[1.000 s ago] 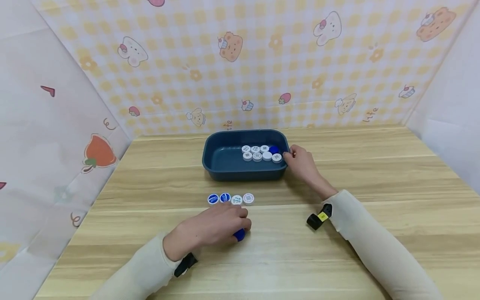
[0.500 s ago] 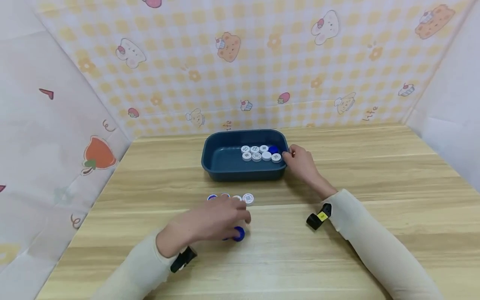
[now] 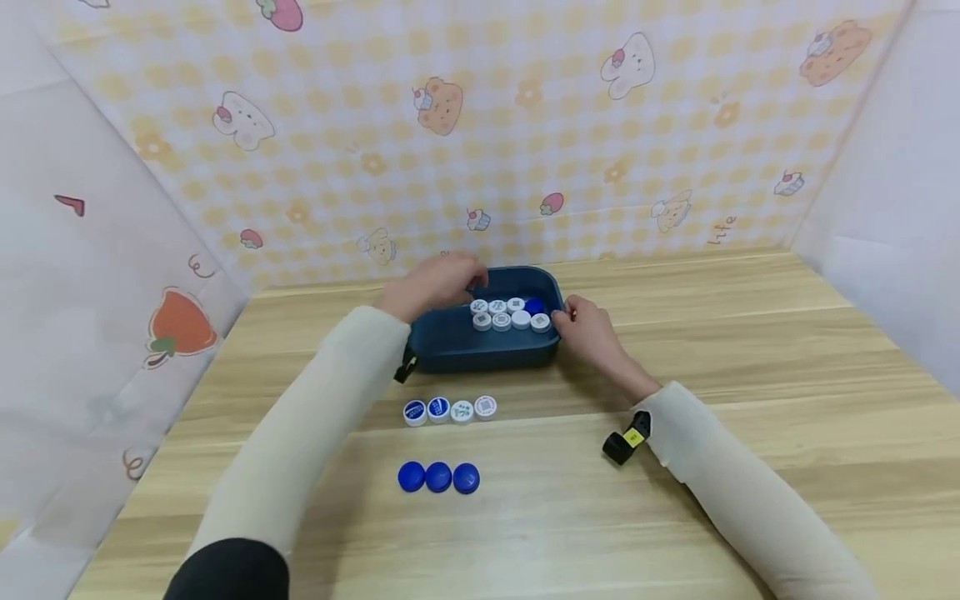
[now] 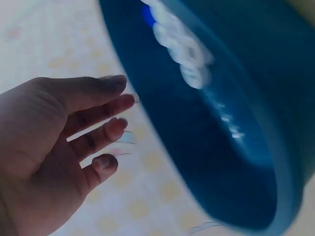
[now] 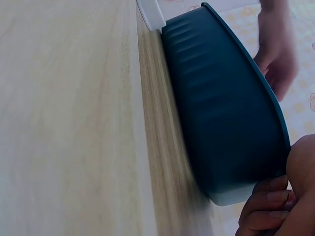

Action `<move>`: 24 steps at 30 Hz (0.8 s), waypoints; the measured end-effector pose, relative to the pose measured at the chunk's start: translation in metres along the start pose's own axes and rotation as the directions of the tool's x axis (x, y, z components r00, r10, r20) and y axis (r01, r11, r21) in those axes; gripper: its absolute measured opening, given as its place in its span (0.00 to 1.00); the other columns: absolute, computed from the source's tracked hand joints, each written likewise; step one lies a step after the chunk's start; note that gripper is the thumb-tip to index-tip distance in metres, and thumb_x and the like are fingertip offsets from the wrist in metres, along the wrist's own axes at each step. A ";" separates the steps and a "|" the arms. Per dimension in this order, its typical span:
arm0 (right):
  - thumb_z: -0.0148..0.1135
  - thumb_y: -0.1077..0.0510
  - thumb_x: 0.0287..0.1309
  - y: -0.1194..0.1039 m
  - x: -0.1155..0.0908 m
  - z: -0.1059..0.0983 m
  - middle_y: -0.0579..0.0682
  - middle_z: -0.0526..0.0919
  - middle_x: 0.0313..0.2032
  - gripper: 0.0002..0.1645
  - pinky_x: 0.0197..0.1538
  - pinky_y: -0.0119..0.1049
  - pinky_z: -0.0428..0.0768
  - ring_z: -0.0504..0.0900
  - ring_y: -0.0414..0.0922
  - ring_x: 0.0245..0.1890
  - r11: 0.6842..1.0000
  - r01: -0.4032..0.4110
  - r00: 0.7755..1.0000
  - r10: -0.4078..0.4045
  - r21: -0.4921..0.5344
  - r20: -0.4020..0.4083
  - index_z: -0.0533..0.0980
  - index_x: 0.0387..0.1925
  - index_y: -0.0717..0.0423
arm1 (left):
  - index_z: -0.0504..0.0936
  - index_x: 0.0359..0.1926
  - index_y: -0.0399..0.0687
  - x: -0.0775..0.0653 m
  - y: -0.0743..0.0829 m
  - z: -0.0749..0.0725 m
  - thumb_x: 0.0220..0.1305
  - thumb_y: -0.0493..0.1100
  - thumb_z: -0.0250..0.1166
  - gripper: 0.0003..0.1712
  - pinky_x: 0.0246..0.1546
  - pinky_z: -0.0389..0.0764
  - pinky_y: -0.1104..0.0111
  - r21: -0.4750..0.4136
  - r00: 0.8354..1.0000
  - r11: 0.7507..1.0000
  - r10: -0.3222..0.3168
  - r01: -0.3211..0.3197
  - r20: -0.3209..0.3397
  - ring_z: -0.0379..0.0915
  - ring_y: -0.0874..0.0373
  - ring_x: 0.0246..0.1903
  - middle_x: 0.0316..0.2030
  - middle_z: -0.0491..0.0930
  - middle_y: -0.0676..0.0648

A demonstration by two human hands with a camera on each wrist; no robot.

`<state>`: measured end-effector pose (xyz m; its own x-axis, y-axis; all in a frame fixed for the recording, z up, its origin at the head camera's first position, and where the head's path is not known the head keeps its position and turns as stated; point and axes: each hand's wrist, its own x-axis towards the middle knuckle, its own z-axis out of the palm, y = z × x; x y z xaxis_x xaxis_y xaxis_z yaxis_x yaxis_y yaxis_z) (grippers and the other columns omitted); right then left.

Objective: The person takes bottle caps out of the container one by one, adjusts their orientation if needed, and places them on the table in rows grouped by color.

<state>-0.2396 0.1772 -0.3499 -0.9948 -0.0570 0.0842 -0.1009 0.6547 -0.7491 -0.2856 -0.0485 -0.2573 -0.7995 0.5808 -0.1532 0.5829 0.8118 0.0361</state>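
Observation:
A dark teal plastic tray (image 3: 487, 358) stands near the back of the table. In its right part lie two rows of round bottle caps, mostly white (image 3: 521, 319) with one blue cap (image 3: 534, 307). My left hand (image 3: 438, 285) is over the tray's back left side, fingers loosely bent; the left wrist view shows nothing between thumb and fingers. My right hand (image 3: 588, 333) grips the tray's right end, thumb at the rim and fingers curled against the outside. In front of the tray lies a row of several printed caps (image 3: 462, 412). Nearer still are three blue caps (image 3: 438, 477) side by side.
The wooden table (image 3: 712, 350) meets a yellow checked backdrop (image 3: 525, 142) right behind the tray. A white patterned sheet (image 3: 112, 250) borders the left side. My left sleeve (image 3: 315, 433) passes over the table left of the cap rows.
My left hand has left the nearer blue caps and moved up and forward to the tray, uncovering the row of three. The right hand stays at the tray's end. The head view has shifted slightly.

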 end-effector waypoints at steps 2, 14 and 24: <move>0.48 0.56 0.67 -0.001 0.000 0.001 0.51 0.70 0.21 0.14 0.27 0.35 0.66 0.71 0.48 0.24 1.000 0.006 1.000 -0.006 -0.007 -0.010 0.67 0.26 0.59 | 0.79 0.54 0.44 0.011 -0.004 0.006 0.62 0.36 0.64 0.18 0.49 0.71 0.61 -0.015 0.998 0.999 -0.034 0.035 0.052 0.69 0.52 0.45 0.43 0.76 0.45; 0.49 0.56 0.67 -0.005 -0.002 0.000 0.51 0.70 0.22 0.14 0.26 0.35 0.66 0.70 0.48 0.24 1.000 -0.007 1.000 0.007 0.005 -0.011 0.67 0.26 0.59 | 0.79 0.53 0.52 0.040 -0.004 0.038 0.68 0.37 0.58 0.14 0.48 0.73 0.59 -0.012 0.960 0.979 -0.195 0.202 0.202 0.71 0.53 0.42 0.45 0.77 0.48; 0.49 0.56 0.66 -0.006 -0.004 -0.001 0.50 0.70 0.21 0.14 0.26 0.35 0.65 0.70 0.47 0.23 1.000 -0.002 1.000 0.002 0.005 -0.011 0.67 0.25 0.58 | 0.80 0.47 0.47 0.041 -0.007 0.048 0.66 0.40 0.61 0.09 0.45 0.74 0.59 0.048 0.975 0.983 -0.185 0.180 0.126 0.71 0.52 0.38 0.40 0.76 0.46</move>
<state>-0.2354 0.1741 -0.3451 -0.9948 -0.0474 0.0904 -0.0994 0.6508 -0.7527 -0.3153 -0.0335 -0.3109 -0.8685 0.4087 -0.2807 0.4358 0.8992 -0.0391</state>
